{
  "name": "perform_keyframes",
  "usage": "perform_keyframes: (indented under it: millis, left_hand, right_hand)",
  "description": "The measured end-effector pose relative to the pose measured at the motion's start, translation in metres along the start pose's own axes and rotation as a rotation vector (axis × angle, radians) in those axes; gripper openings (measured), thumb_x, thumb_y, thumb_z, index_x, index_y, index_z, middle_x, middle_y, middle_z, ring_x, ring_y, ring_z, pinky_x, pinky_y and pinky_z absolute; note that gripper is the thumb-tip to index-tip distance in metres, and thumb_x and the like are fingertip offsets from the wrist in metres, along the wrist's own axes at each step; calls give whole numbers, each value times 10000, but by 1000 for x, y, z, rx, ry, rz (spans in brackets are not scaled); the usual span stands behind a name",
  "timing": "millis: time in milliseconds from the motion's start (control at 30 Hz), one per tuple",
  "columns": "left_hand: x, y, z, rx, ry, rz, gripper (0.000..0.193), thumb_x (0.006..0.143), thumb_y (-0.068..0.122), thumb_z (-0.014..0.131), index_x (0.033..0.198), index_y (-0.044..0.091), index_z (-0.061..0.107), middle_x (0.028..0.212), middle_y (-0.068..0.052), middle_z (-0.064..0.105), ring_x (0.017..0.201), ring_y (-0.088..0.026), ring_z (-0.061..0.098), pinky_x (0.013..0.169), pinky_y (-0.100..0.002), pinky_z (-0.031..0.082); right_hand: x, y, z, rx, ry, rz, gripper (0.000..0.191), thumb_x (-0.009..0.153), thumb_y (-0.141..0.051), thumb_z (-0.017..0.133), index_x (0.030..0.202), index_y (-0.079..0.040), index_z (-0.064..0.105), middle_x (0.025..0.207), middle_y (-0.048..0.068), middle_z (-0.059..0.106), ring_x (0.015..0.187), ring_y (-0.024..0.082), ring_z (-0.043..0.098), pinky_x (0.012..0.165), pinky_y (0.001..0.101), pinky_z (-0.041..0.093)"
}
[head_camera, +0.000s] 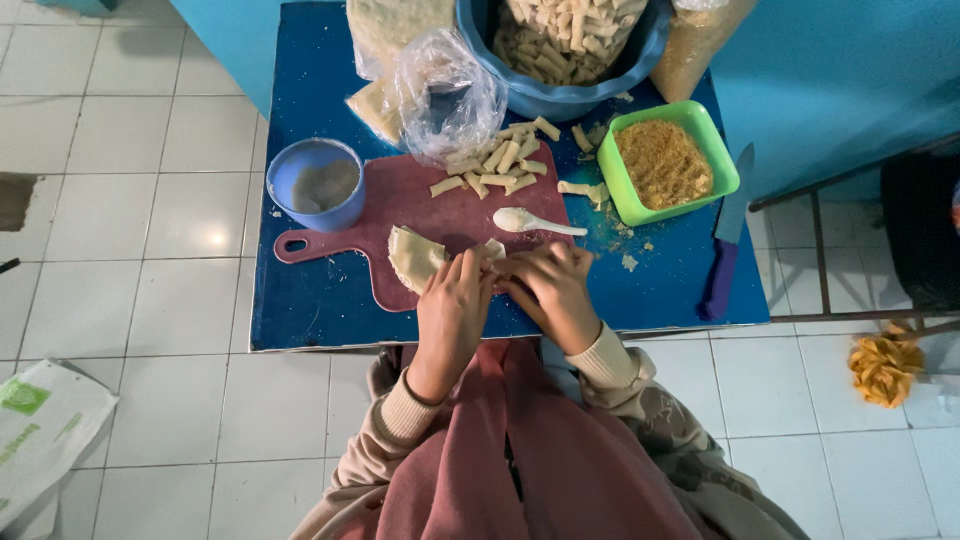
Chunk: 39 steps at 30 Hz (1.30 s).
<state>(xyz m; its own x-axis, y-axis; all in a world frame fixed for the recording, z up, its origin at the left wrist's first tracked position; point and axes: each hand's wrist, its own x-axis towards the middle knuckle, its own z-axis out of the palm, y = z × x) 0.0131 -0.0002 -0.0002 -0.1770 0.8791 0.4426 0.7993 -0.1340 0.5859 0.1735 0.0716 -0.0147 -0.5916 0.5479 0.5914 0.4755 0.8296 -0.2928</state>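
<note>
Two hands at work over the dark red plastic cutting board (440, 215) on the blue table (310, 300): my left hand (452, 305) and my right hand (553, 290) meet fingertip to fingertip, both pinched onto a thin pale dough wrapper (415, 257) that lies on the board's near edge, its right end gathered under my fingers. One white plastic spoon (530, 222) lies on the board just beyond my hands. Several short pale rolled sticks (495, 165) lie scattered at the board's far edge. One small blue cup (316, 184) of whitish paste stands at the board's left. One green square container of brown crumbs (668, 160) stands to the right. One large blue basin (570, 95) of finished rolls sits at the back, beside a crumpled clear plastic bag (447, 95). One purple-handled knife (725, 250) rests at the table's right edge.
</note>
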Motion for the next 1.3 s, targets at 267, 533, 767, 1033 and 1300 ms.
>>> perform_keyframes:
  millis: [267, 533, 767, 1033, 1300]
  left_hand:
    - [7, -12, -21, 47, -121, 179, 262, 900, 171, 723, 1117, 70, 619, 1008, -69, 687, 952, -285, 659, 823, -405, 508]
    - [13, -22, -18, 122, -57, 391, 186, 882, 136, 700, 1053, 82, 653, 1027, -39, 674, 945, -233, 641, 836, -377, 503]
    - [13, -24, -2, 50, -13, 223, 107, 958, 83, 675, 1032, 45, 608, 942, -97, 667, 900, -305, 652, 812, -404, 518]
    - [12, -16, -7, -59, 4, 135, 190, 928, 179, 710, 1048, 56, 630, 903, -94, 688, 828, -314, 660, 784, -419, 516]
    - [16, -10, 6, 39, 85, 38, 63, 929, 127, 680, 989, 108, 672, 954, -119, 679, 872, -334, 663, 751, -419, 520]
  right_hand:
    - [-11, -7, 1, -221, -8, -72, 298, 924, -303, 757, 1180, -149, 760, 1224, -69, 699, 1082, 205, 525, 944, 454, 353]
    - [-4, 2, 3, -269, -11, -178, 274, 904, -356, 775, 1088, -156, 751, 1169, -44, 669, 1105, 213, 527, 919, 472, 381]
    - [-1, 12, 12, -184, -46, -171, 249, 895, -244, 768, 1109, -119, 739, 1060, 0, 629, 1088, 219, 559, 914, 438, 390]
    - [15, 34, 21, 61, -164, -55, 131, 869, -133, 757, 955, -90, 667, 989, 23, 666, 1047, 249, 586, 893, 430, 392]
    - [30, 33, 17, 197, -292, 201, 189, 838, -149, 785, 971, -99, 660, 985, 15, 684, 1026, 267, 582, 861, 421, 400]
